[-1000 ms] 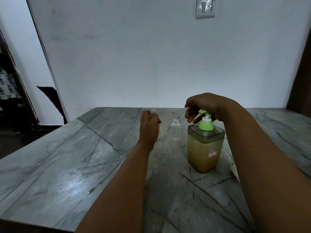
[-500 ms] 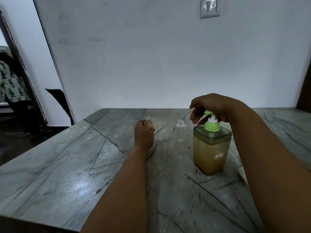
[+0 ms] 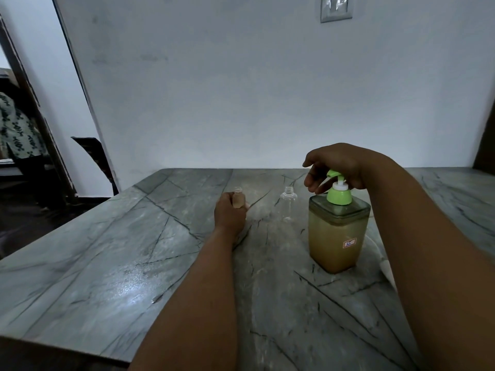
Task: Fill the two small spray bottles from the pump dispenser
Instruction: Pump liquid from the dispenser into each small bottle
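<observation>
1. Head view shows us one marble table (image 3: 112, 263), the largest thing here, carrying every task item on its far half so both of our arms reach them without stretching.
2. We count one pump dispenser (image 3: 336, 234), square-bodied and roughly three-quarters full of tan liquid, standing upright at about 3 o'clock from the table's middle. It stays put, we judge, so that bottles come to its spout and not the other way.
3. We count two hands. Our right hand (image 3: 334, 163) arches over the green pump head (image 3: 338, 192), fingers loosely curled round the nozzle; whether it presses down we cannot tell.
4. Our left hand (image 3: 229, 212) wraps its fingers round the tan-filled bottle (image 3: 239, 200), holding it upright on or just above the table at 9 o'clock from the dispenser, well clear of the spout. That placing suggests this one is filled and being parked.
5. We count two small spray bottles, both uncapped. The clear bottle (image 3: 288, 203) stands empty between the gripped bottle and the dispenser, just beside the dispenser at its 10 o'clock, probably next for filling.
6. One wall switch (image 3: 336, 8) sits at 12 o'clock.
</observation>
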Motion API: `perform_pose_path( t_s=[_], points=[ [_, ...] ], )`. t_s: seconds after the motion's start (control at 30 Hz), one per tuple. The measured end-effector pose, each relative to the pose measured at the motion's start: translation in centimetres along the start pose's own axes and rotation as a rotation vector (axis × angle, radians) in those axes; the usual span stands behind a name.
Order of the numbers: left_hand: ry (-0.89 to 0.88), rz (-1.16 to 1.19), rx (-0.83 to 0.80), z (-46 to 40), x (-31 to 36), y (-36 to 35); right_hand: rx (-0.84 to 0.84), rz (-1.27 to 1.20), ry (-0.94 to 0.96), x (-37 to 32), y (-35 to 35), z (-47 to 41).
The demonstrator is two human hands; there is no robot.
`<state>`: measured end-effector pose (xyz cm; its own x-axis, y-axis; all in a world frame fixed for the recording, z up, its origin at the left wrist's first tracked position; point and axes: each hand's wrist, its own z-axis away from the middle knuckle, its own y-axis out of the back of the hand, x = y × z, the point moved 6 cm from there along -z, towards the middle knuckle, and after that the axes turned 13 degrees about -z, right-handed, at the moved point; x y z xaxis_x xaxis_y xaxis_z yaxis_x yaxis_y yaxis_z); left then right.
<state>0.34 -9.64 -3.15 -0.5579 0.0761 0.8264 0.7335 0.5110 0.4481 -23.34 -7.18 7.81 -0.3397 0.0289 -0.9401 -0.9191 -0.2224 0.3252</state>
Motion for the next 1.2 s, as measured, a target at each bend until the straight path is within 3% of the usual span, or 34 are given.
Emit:
perform_pose_path(
  t_s=[0.37, 0.53, 0.63, 0.8, 1.03, 1.2],
  points=[
    [0.066, -0.128, 0.025, -0.1, 0.1, 0.6, -0.007, -0.030, -0.011, 0.1, 0.1, -0.1],
    [-0.269, -0.284, 0.229, 1.8, 4.9, 0.7, -0.004, -0.017, -0.021, 0.2, 0.1, -0.1],
    [-0.424, -0.315, 0.134, 3.2, 6.7, -2.0, -0.001, -0.016, -0.029, 0.2, 0.1, 0.1],
    [-0.346, -0.307, -0.117, 4.0, 5.7, -6.3, 0.004, 0.010, -0.040, 0.2, 0.1, 0.2],
    [-0.173, -0.228, -0.160, 3.0, 3.8, -7.3, 0.007, 0.037, -0.062, 0.0, -0.1, 0.3],
    [-0.271, -0.306, -0.207, 3.1, 4.1, -8.3, 0.008, 0.041, -0.056, -0.2, 0.0, 0.3]
  ],
)
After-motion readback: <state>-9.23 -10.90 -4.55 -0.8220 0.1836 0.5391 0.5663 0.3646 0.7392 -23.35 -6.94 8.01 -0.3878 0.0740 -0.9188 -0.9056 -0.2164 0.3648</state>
